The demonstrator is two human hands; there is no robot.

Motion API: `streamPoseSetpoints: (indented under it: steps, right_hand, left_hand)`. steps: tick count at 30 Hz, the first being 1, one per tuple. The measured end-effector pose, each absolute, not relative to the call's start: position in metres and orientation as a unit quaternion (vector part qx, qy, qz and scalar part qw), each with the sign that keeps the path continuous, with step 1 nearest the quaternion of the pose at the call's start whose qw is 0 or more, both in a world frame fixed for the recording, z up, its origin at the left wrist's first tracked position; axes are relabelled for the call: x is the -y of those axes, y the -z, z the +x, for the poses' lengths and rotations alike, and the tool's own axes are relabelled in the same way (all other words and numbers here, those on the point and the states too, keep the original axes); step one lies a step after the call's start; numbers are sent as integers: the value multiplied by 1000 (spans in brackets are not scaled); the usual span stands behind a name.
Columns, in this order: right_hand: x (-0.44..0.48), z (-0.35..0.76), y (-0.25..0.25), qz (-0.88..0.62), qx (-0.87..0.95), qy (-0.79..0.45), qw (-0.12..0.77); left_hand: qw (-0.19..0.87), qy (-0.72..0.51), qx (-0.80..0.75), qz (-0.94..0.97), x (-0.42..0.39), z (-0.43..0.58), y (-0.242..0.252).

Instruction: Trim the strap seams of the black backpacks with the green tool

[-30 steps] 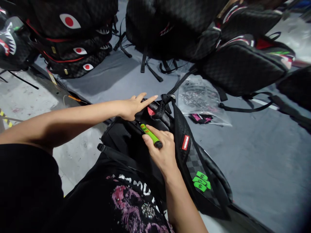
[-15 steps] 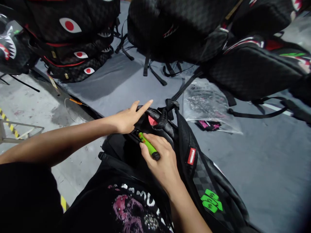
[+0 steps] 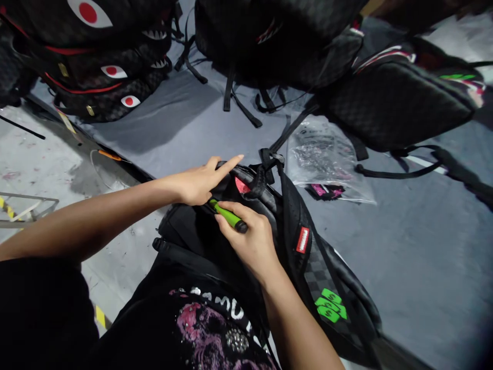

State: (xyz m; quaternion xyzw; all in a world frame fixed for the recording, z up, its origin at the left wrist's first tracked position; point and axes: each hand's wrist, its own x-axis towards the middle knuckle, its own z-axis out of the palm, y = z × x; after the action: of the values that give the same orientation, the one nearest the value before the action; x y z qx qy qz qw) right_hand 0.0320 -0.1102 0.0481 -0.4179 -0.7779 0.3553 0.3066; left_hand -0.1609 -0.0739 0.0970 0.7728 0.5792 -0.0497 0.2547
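A black backpack (image 3: 335, 262) with a checkered strap, a red label and green patches leans against my body at the table's edge. My left hand (image 3: 200, 184) is at its top edge. Two of its fingers stretch out over the fabric, while the lower fingers pinch the edge, partly hidden. In my right hand (image 3: 252, 239) is a green-handled tool (image 3: 230, 217) with a black end. Its front points at the spot beside my left fingers, where the tip is hard to make out. A red patch (image 3: 242, 185) shows just beyond, near the top handle.
Stacked black backpacks (image 3: 90, 97) with red-and-white eyes stand at the far left. More black bags (image 3: 396, 103) lie at the back, their straps trailing over the grey table cover (image 3: 419, 241). A clear plastic bag (image 3: 323, 154) lies beyond the backpack. An orange-handled tool (image 3: 110, 155) rests at the table edge.
The green-handled tool and my right hand have shifted slightly up and left, closer to my left fingers. My left hand keeps its place on the backpack. The view has tilted a little.
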Motion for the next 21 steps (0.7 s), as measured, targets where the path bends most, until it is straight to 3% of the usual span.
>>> streamPoseSetpoints:
  steps: [21]
  right_hand:
    - [112,40,-52,-445,808,-269,277]
  left_hand:
    - [282,10,-576,768,69,-164,-90]
